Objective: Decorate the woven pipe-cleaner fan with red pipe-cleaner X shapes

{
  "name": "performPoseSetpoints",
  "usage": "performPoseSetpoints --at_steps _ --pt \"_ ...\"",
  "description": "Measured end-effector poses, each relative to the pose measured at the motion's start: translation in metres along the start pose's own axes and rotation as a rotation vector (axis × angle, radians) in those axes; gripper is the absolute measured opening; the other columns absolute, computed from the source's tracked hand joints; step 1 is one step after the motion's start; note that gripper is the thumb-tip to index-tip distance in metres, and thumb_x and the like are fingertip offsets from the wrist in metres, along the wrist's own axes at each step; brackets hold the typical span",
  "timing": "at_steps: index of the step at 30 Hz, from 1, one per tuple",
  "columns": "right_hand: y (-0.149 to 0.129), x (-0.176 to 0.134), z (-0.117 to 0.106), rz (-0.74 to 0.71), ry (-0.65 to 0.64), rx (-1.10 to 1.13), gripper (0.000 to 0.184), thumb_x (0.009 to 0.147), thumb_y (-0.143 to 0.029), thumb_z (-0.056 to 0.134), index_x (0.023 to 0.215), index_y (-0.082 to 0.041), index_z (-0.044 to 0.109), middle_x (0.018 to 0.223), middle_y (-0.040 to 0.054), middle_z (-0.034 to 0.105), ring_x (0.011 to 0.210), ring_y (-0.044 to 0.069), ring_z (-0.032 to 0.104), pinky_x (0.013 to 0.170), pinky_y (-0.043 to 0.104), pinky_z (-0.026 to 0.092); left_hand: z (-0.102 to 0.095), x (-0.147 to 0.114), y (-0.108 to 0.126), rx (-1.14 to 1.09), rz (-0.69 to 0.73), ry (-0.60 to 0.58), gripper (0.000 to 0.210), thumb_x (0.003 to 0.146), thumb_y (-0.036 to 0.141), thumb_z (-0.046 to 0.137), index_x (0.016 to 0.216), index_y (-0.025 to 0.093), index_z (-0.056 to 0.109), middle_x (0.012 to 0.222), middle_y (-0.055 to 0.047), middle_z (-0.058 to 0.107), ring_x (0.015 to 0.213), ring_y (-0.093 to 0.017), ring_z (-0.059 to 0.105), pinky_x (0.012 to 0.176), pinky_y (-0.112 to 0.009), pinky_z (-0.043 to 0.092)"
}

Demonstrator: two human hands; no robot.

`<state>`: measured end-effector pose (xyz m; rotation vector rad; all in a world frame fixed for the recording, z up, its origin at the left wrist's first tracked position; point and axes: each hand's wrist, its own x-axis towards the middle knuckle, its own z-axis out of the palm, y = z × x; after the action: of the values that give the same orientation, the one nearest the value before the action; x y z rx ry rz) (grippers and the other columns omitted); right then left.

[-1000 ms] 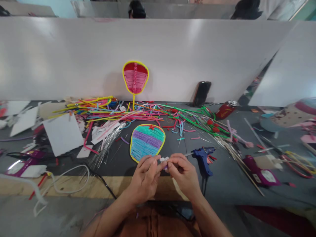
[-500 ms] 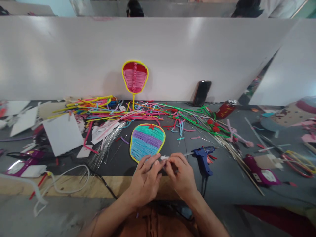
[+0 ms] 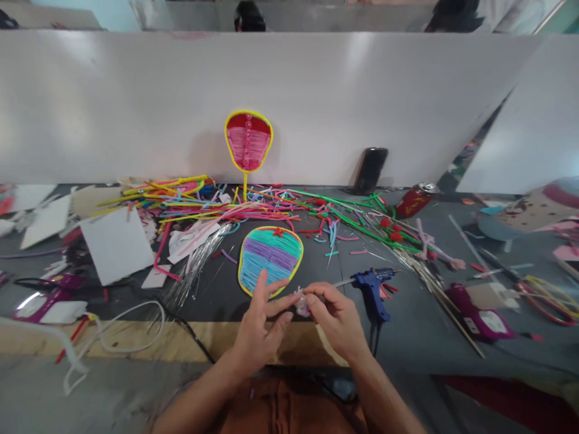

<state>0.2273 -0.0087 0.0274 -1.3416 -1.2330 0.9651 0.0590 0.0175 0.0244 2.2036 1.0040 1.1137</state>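
Observation:
My right hand (image 3: 337, 319) pinches a small whitish-lilac piece (image 3: 301, 306) between thumb and fingers; it is too small and blurred to name. My left hand (image 3: 262, 328) has its fingers spread, with the index fingertip close to or touching that piece. Just beyond the left hand lies a fan-shaped panel (image 3: 271, 256) of green, purple and blue pipe cleaners with a yellow rim and a small red bow at its top. The left fingers cover its lower edge. To the right of my right hand rests a blue glue gun (image 3: 371, 292), a glue stick showing at its back.
A pink-and-red fan (image 3: 248, 141) leans upright against the white partition (image 3: 136, 108). Pipe cleaners (image 3: 271, 208) are heaped along the back. A phone (image 3: 370, 170), a red can (image 3: 415, 200), wires (image 3: 194, 265), white cards (image 3: 116, 244) and purple devices (image 3: 479, 313) lie around.
My left fingers have spread and drawn slightly back from the small piece. My right hand still holds it, now turned and a little lower.

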Motion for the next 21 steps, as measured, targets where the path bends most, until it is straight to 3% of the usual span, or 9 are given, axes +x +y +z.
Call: performPoseSetpoints --at_steps 5,9,16,21 --pt "-0.0008 -0.0026 0.0041 -0.019 -0.065 0.045 0.015 0.085 -0.028 0.057 0.087 -0.018 0.068 0.084 0.0050 0.066 0.064 0.012 0.058 0.052 0.020 0.045 -0.0021 0.0032 -0.0008 -0.142 -0.113 0.017 0.034 0.087 0.025 0.054 0.120 0.023 0.059 0.110 -0.012 0.068 0.104 -0.025 0.063 0.085 -0.045 0.055" --pt "-0.0006 -0.0038 0.0076 -0.027 -0.071 0.069 0.014 0.084 -0.027 0.058 0.085 -0.018 0.069 0.082 0.0048 0.065 0.063 0.012 0.058 0.051 0.020 0.045 -0.0031 0.0026 -0.0005 -0.163 -0.172 0.024 0.019 0.086 0.023 0.056 0.101 0.022 0.068 0.107 -0.009 0.069 0.103 -0.021 0.063 0.083 -0.039 0.056" --pt "0.0047 -0.0054 0.0077 -0.004 -0.077 0.085 0.014 0.084 -0.028 0.058 0.086 -0.019 0.069 0.083 0.0046 0.066 0.062 0.011 0.057 0.051 0.020 0.046 -0.0028 0.0035 0.0004 -0.120 -0.095 0.065 0.039 0.085 0.021 0.055 0.124 0.025 0.055 0.097 -0.007 0.072 0.100 -0.023 0.064 0.086 -0.044 0.053" --pt "0.0056 -0.0055 0.0086 -0.013 -0.080 0.061 0.013 0.084 -0.027 0.058 0.087 -0.019 0.069 0.084 0.0048 0.066 0.066 0.013 0.060 0.056 0.022 0.048 -0.0026 0.0029 -0.0003 -0.155 -0.078 0.074 0.042 0.086 0.026 0.055 0.127 0.020 0.052 0.086 -0.007 0.074 0.100 -0.024 0.065 0.084 -0.044 0.054"
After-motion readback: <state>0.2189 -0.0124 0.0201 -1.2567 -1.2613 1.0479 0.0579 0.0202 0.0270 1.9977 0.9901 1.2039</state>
